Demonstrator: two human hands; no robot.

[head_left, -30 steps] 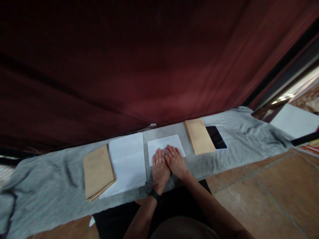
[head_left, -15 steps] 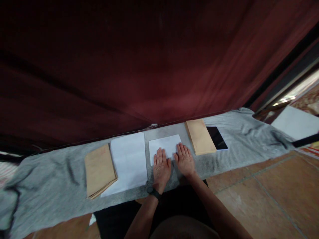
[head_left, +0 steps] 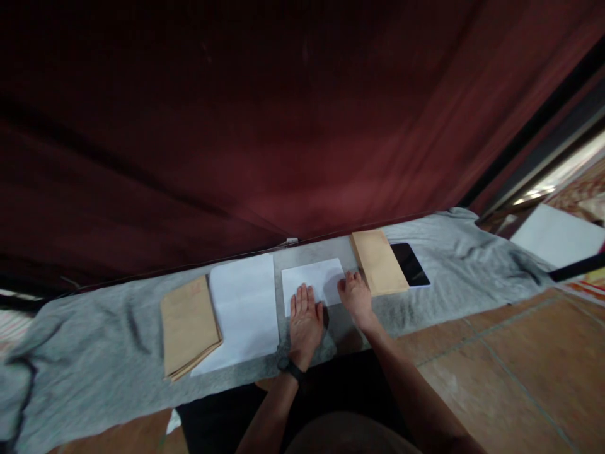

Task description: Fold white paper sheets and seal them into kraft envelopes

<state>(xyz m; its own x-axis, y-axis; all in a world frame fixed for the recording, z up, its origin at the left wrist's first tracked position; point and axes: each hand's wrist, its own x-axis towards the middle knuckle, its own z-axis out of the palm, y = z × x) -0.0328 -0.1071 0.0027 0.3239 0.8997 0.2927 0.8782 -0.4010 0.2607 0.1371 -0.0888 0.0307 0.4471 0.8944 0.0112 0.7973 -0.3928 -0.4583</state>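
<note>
A small white sheet of paper [head_left: 312,277], which looks folded, lies flat on the grey cloth in front of me. My left hand [head_left: 306,321] rests flat on its lower left part, fingers stretched out and pointing away from me. At the paper's right edge is my right hand [head_left: 355,297], its fingers curled in and its thumb side touching the edge. Whether anything is pinched in those fingers is hidden. Just beyond that hand lies a stack of tan envelopes [head_left: 382,261].
Left of the small sheet is a stack of large white paper [head_left: 246,309], partly under brown envelopes [head_left: 189,321]. A dark-screened phone or tablet [head_left: 410,265] sits beside the tan stack. Grey cloth [head_left: 113,366] covers the narrow surface, with a dark red panel [head_left: 302,157] behind it.
My right hand has gone from lying flat with fingers extended to curled fingers, and has shifted slightly right along the paper's edge. My left hand stays flat on the paper.
</note>
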